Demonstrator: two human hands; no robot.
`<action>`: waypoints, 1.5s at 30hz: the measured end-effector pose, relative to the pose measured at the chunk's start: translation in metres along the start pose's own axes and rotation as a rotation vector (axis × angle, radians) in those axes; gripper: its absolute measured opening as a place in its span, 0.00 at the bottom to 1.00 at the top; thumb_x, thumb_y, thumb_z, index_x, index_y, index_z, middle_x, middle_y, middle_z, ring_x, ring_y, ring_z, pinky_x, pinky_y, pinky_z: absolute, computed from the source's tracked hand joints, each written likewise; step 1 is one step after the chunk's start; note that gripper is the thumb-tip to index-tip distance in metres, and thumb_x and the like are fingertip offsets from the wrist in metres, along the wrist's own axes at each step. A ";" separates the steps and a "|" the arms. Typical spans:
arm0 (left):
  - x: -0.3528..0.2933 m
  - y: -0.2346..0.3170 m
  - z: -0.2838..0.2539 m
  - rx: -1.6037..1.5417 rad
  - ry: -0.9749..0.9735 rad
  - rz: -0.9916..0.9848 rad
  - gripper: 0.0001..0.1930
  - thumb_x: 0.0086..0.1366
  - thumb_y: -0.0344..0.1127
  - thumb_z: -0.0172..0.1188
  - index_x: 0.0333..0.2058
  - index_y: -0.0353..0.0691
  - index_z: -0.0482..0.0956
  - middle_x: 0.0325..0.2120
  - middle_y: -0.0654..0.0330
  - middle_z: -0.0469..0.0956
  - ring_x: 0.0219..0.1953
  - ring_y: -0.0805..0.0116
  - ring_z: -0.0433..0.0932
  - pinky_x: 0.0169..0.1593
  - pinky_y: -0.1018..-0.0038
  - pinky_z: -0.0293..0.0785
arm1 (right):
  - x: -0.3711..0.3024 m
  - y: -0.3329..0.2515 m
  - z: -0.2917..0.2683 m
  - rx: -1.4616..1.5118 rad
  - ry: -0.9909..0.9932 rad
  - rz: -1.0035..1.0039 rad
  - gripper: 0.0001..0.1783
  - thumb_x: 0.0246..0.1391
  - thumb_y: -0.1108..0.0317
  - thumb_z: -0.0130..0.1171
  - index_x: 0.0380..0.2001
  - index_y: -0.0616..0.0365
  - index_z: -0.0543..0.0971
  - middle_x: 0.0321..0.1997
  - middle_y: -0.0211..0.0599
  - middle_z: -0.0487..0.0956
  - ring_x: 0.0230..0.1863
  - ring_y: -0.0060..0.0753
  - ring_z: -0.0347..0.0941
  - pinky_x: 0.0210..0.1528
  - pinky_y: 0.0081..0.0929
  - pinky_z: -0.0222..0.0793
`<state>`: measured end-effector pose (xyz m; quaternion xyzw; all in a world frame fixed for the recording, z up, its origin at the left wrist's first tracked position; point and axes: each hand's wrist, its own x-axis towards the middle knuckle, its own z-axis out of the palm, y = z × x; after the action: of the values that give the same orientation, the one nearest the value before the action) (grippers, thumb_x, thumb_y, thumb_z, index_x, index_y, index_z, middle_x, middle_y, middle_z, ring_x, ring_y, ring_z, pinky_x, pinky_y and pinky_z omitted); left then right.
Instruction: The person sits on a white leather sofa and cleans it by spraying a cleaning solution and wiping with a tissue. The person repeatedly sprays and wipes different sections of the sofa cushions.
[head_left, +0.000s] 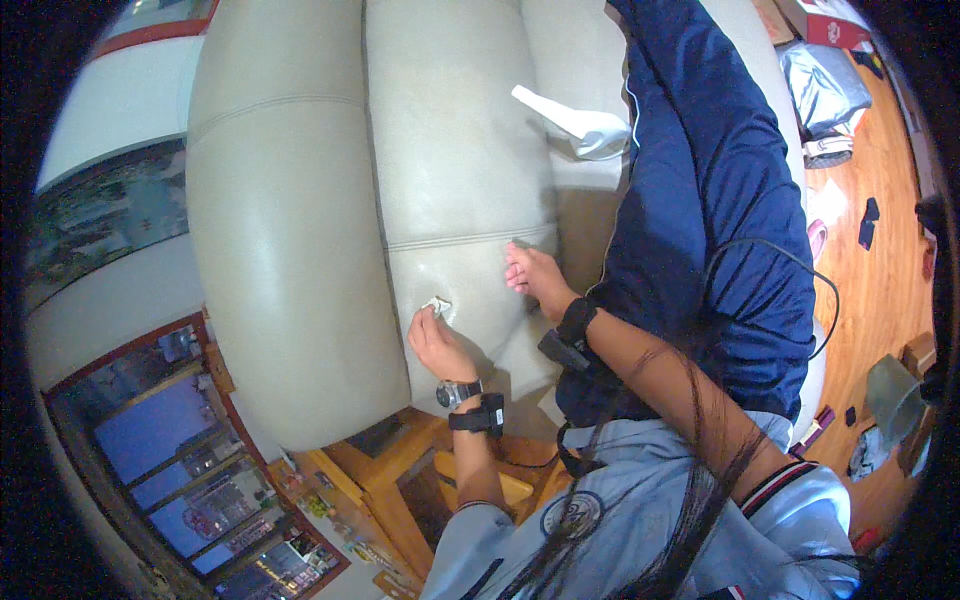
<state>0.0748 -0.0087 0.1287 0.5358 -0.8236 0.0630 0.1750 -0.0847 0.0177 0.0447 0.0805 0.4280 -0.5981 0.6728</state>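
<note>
My left hand (438,345) pinches a small crumpled white wipe or tissue (438,303) against the beige leather sofa back (455,180). A bright patch shows on the leather beside it. To the right, my right hand (537,277) is closed, its fingers curled just off the sofa below a double seam; anything inside them is hidden. Further off, a white object (590,128) with a rounded body and a long tapering end lies beside my leg; its exact kind is unclear.
My legs in dark blue trousers (700,190) stretch along the seat at right. A black cable (825,280) loops over them. Scattered items, including a silver bag (825,90), lie on the wooden floor (865,320). A wooden table (375,475) stands at lower left, near a window (165,440).
</note>
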 end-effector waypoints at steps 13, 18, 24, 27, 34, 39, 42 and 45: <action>-0.038 -0.001 -0.002 0.003 -0.197 0.126 0.14 0.52 0.21 0.48 0.39 0.36 0.74 0.40 0.52 0.73 0.43 0.52 0.70 0.48 0.63 0.66 | -0.006 -0.006 -0.005 0.011 0.034 -0.057 0.20 0.53 0.48 0.53 0.29 0.56 0.72 0.22 0.28 0.73 0.20 0.19 0.67 0.24 0.17 0.62; -0.062 -0.003 -0.006 0.019 -0.259 0.166 0.15 0.51 0.21 0.48 0.39 0.35 0.74 0.40 0.53 0.73 0.42 0.53 0.70 0.47 0.64 0.67 | -0.009 -0.007 -0.006 0.012 0.000 -0.038 0.20 0.53 0.49 0.53 0.29 0.57 0.72 0.23 0.29 0.74 0.21 0.20 0.68 0.24 0.17 0.62; -0.101 -0.017 0.006 0.031 -0.577 0.220 0.15 0.55 0.24 0.48 0.41 0.37 0.74 0.41 0.53 0.73 0.41 0.54 0.70 0.46 0.65 0.68 | -0.006 -0.008 -0.008 -0.028 -0.023 -0.007 0.19 0.54 0.49 0.51 0.33 0.55 0.73 0.26 0.27 0.73 0.26 0.18 0.69 0.29 0.15 0.63; -0.115 -0.015 0.013 -0.046 -0.483 0.229 0.14 0.54 0.26 0.50 0.41 0.38 0.74 0.37 0.52 0.74 0.41 0.52 0.71 0.45 0.64 0.68 | 0.000 -0.005 -0.008 -0.044 -0.022 0.015 0.19 0.54 0.49 0.52 0.32 0.55 0.73 0.25 0.27 0.73 0.25 0.18 0.69 0.28 0.16 0.63; -0.075 0.010 -0.018 -0.132 -0.491 0.239 0.15 0.52 0.23 0.51 0.41 0.35 0.73 0.37 0.48 0.72 0.41 0.47 0.70 0.46 0.62 0.67 | 0.004 0.004 -0.007 -0.013 -0.064 -0.044 0.21 0.52 0.49 0.54 0.30 0.58 0.72 0.24 0.29 0.74 0.22 0.19 0.68 0.23 0.17 0.62; 0.010 0.015 -0.032 -0.016 -0.169 0.227 0.15 0.53 0.21 0.53 0.41 0.35 0.74 0.38 0.48 0.72 0.41 0.48 0.70 0.45 0.59 0.67 | 0.001 -0.001 -0.006 -0.058 0.017 -0.017 0.21 0.52 0.49 0.53 0.32 0.58 0.73 0.24 0.29 0.74 0.22 0.19 0.68 0.24 0.17 0.63; 0.057 0.006 -0.020 0.023 0.005 0.269 0.13 0.52 0.21 0.54 0.39 0.36 0.75 0.35 0.52 0.74 0.38 0.52 0.71 0.43 0.63 0.68 | -0.001 -0.003 -0.007 -0.036 -0.001 -0.023 0.20 0.52 0.48 0.53 0.31 0.57 0.73 0.24 0.29 0.74 0.22 0.19 0.68 0.24 0.16 0.62; 0.071 0.001 0.001 0.064 -0.016 0.306 0.12 0.51 0.22 0.56 0.36 0.36 0.76 0.35 0.54 0.74 0.37 0.55 0.72 0.42 0.65 0.70 | -0.001 -0.004 -0.008 -0.064 -0.015 -0.051 0.20 0.53 0.48 0.53 0.29 0.56 0.73 0.23 0.28 0.74 0.21 0.18 0.67 0.24 0.17 0.62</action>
<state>0.0478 -0.0696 0.1528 0.4096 -0.8947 0.1110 0.1396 -0.0915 0.0226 0.0422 0.0435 0.4440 -0.6014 0.6628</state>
